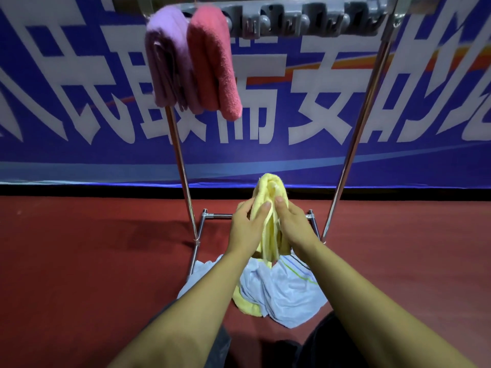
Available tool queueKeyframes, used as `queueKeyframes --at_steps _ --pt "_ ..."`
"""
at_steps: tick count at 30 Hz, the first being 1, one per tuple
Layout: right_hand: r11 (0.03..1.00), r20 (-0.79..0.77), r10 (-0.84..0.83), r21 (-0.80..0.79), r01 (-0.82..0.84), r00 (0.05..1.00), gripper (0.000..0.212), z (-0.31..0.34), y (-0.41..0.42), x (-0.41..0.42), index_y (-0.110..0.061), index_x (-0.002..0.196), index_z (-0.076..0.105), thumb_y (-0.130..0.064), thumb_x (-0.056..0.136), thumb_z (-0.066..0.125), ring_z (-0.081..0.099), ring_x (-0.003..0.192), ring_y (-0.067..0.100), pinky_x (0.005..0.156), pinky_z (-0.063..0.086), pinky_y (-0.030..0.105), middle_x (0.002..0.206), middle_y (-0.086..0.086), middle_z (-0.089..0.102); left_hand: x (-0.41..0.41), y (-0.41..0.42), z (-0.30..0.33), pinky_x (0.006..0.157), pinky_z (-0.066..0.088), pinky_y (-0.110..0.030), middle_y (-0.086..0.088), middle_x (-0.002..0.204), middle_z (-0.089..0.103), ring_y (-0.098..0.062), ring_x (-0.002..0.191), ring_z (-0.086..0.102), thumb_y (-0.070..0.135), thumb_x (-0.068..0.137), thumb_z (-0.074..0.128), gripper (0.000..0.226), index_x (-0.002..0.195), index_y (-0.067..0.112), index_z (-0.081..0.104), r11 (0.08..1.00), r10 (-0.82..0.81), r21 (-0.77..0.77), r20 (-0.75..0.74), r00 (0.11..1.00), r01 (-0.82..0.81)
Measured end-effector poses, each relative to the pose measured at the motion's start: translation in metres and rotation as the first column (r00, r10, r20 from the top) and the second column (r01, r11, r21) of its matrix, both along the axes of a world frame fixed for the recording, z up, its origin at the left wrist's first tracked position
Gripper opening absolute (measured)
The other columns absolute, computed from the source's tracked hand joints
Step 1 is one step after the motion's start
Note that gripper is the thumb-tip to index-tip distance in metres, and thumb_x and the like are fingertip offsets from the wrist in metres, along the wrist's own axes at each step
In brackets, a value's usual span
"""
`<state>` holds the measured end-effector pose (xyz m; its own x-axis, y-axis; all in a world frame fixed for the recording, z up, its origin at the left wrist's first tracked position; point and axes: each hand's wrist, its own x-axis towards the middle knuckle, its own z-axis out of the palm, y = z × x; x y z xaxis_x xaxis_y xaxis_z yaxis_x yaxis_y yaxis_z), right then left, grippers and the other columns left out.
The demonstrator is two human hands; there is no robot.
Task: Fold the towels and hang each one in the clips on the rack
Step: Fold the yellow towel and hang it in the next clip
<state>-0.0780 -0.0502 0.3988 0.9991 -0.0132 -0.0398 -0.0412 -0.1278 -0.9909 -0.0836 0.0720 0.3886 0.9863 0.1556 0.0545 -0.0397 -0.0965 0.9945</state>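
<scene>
Both forearms reach forward from the bottom edge, bare, and meet over the floor in front of the rack. At their ends, the left hand (245, 224) and the right hand (291, 221) together grasp a folded yellow towel (269, 192), fingers curled against its sides with the thumbs pressed toward its middle. Its rounded fold stands above the fingertips, and its loose edges hang down between the wrists.

Below the hands, on the red floor (79, 261), lies a rumpled heap of cloth: a pale blue towel (281, 296) with thin coloured stripes near one edge, and a second yellow piece (248, 304) showing at the heap's left side. The heap sits between the low bars of the rack's base.

Two slanted metal posts of the rack (353, 144) rise on either side of the hands to a top rail carrying a row of grey clips (313, 17). At the left end of that row a folded purple towel (167, 59) and a folded pink towel (212, 65) hang side by side, touching. Behind the rack stretches a blue banner (292, 160) with large white characters.
</scene>
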Motion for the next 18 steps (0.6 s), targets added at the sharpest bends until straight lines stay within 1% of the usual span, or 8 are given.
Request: queueKeyframes --at_steps 4,6,8,9,11,12,14,18 --pt "1.0 0.069 0.03 0.002 -0.03 0.997 0.044 0.044 0.004 -0.008 -0.016 0.107 0.072 -0.045 0.108 0.04 0.076 0.091 0.02 0.087 0.06 0.043 0.096 0.006 0.079 -0.006 0.002 0.036 0.091 0.045 -0.022 0.0 0.119 0.062 -0.005 0.105 0.063 0.026 0.097 0.069 0.021 0.115 0.016 0.075 0.996 0.065 0.045 0.107 0.992 -0.071" --pt "0.999 0.126 0.034 -0.02 -0.032 0.991 0.045 0.073 0.008 -0.012 -0.017 0.108 0.073 -0.047 0.108 0.039 0.076 0.092 0.017 0.086 0.06 0.04 0.096 0.005 0.079 -0.008 0.003 0.062 0.091 0.045 -0.014 0.003 0.126 0.059 -0.001 0.109 0.061 0.03 0.097 0.069 0.028 0.121 0.015 0.073 0.996 0.081 0.021 0.122 0.989 -0.084" --pt "0.999 0.177 0.05 -0.026 -0.046 0.983 0.045 0.106 0.011 -0.016 -0.021 0.112 0.073 -0.05 0.107 0.039 0.075 0.094 0.012 0.086 0.06 0.035 0.098 0.0 0.079 -0.009 0.003 0.09 0.09 0.047 -0.008 0.005 0.129 0.063 -0.004 0.113 0.064 0.035 0.097 0.07 0.033 0.126 0.02 0.072 0.997 0.078 -0.011 0.151 0.985 -0.077" --pt "0.998 0.205 0.055 -0.03 -0.05 0.977 0.045 0.123 0.013 -0.017 -0.023 0.115 0.072 -0.052 0.106 0.039 0.074 0.095 0.009 0.086 0.059 0.033 0.1 -0.001 0.079 -0.01 0.003 0.106 0.087 0.049 -0.008 0.006 0.125 0.068 -0.004 0.111 0.066 0.035 0.097 0.069 0.032 0.126 0.022 0.072 0.997 0.068 -0.032 0.169 0.983 -0.063" --pt "0.997 0.275 0.057 -0.06 -0.042 0.96 0.042 0.156 0.015 -0.017 -0.025 0.119 0.07 -0.05 0.107 0.038 0.073 0.095 0.007 0.086 0.058 0.031 0.101 -0.003 0.078 -0.011 0.002 0.14 0.079 0.053 -0.012 0.005 0.107 0.077 -0.003 0.097 0.071 0.031 0.099 0.067 0.02 0.118 0.027 0.074 0.996 0.063 -0.076 0.19 0.98 -0.049" --pt "0.995 0.313 0.056 -0.092 -0.028 0.948 0.04 0.172 0.015 -0.015 -0.025 0.119 0.069 -0.047 0.108 0.038 0.073 0.094 0.007 0.085 0.058 0.033 0.1 -0.002 0.077 -0.01 0.003 0.156 0.074 0.054 -0.016 0.003 0.097 0.078 -0.004 0.088 0.072 0.027 0.1 0.065 0.015 0.111 0.029 0.075 0.994 0.083 -0.09 0.212 0.974 -0.065" --pt "0.988 0.365 0.044 -0.156 0.015 0.93 0.037 0.2 0.016 -0.008 -0.025 0.118 0.067 -0.045 0.108 0.038 0.071 0.092 0.01 0.086 0.058 0.04 0.098 -0.001 0.076 -0.005 0.002 0.184 0.067 0.052 -0.021 -0.002 0.083 0.076 -0.009 0.076 0.067 0.022 0.102 0.063 0.015 0.104 0.024 0.077 0.987 0.147 -0.105 0.252 0.956 -0.124" --pt "0.973 0.428 -0.022 -0.2 0.118 0.904 0.035 0.245 0.017 0.014 -0.026 0.114 0.065 -0.048 0.106 0.038 0.069 0.095 0.014 0.086 0.056 0.046 0.1 -0.004 0.073 0.016 0.002 0.233 0.063 0.046 -0.025 0.009 0.075 0.071 -0.007 0.069 0.06 0.027 0.102 0.061 0.019 0.109 0.02 0.077 0.979 0.204 -0.076 0.31 0.928 -0.19"
